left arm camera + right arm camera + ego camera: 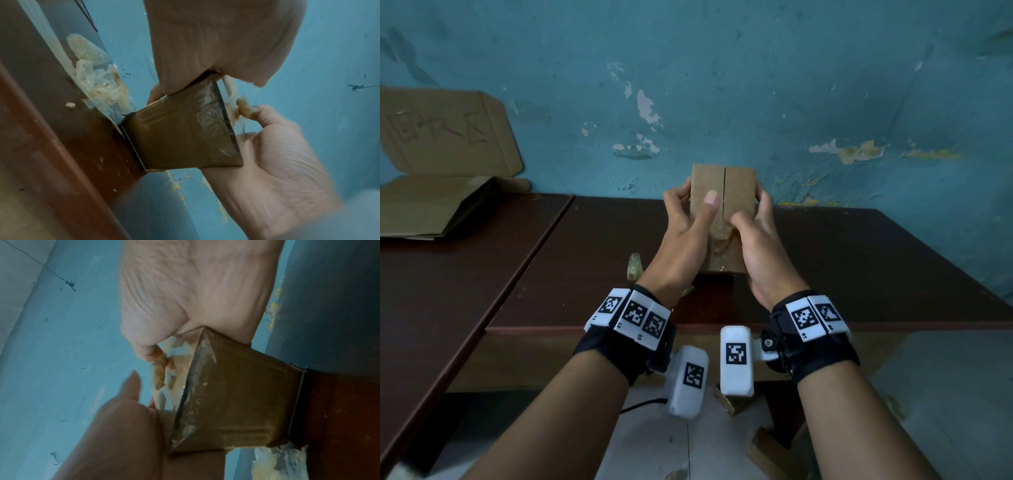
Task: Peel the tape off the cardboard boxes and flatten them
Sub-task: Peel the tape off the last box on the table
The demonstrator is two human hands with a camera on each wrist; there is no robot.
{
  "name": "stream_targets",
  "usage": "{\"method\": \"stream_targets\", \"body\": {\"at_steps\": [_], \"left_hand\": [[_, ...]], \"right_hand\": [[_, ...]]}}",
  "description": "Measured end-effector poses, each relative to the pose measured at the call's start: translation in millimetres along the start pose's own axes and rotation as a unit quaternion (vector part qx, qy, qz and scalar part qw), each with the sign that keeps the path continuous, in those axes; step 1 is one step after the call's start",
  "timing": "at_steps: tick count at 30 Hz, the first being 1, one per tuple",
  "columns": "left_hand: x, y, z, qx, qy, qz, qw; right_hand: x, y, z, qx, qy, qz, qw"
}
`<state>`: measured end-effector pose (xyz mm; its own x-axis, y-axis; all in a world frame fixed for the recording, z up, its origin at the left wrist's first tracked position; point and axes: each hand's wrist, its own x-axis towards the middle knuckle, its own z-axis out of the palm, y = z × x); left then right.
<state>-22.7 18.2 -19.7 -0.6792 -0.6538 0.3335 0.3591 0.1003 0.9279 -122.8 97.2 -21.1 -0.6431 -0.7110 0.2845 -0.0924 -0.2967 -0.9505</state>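
Both hands up at the box [722, 192], arms reaching out from the near edge of the table [859, 267]. Left hand [688, 219] wrapped round the left side of the box, fingers curled behind it, thumb laid flat on the front by the slit. Right hand [755, 236] on the right side, fingers behind, thumb and a bent finger pinching a crumpled bit of tape [720, 236] low on the front. Seen from the left wrist, tape [239, 107] bunched and brown at the right fingertips [257, 112], partly pulled off. Clear tape still stuck down one face of the box [180, 138]. Seen from the right wrist, same tape [159, 374] hanging off the top edge of the box [236, 402].

Box standing on its end near the far edge of the table, bottom touching the top. Slit down the middle of the front.

Dark brown table, shiny. Wad [635, 267] of old tape lying on it just left of the box, by the left wrist. Second table [448, 274] joined on the left, with flat cardboard [438, 205] at its far edge, one flap leaning up on the wall [756, 85]. Blue wall, paint chipped and peeling. Pale floor below, with scraps [767, 448] of cardboard on it.
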Motion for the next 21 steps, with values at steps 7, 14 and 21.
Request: {"method": "stream_targets", "body": {"at_steps": [7,14,21], "left_hand": [[1.5,-2.6,-3.4,0.025,-0.009,0.012,1.0],[-0.4,-0.6,-5.7,0.027,-0.032,0.011,0.999],[1.8,-2.6,-6.2,0.02,-0.023,-0.003,1.0]], "right_hand": [[-1.4,-0.6,0.0,0.051,0.008,0.016,0.999],[-1.8,-2.3,-1.0,0.028,0.005,0.02,0.999],[-2.4,-2.6,-3.0,0.004,-0.006,0.018,1.0]]}}
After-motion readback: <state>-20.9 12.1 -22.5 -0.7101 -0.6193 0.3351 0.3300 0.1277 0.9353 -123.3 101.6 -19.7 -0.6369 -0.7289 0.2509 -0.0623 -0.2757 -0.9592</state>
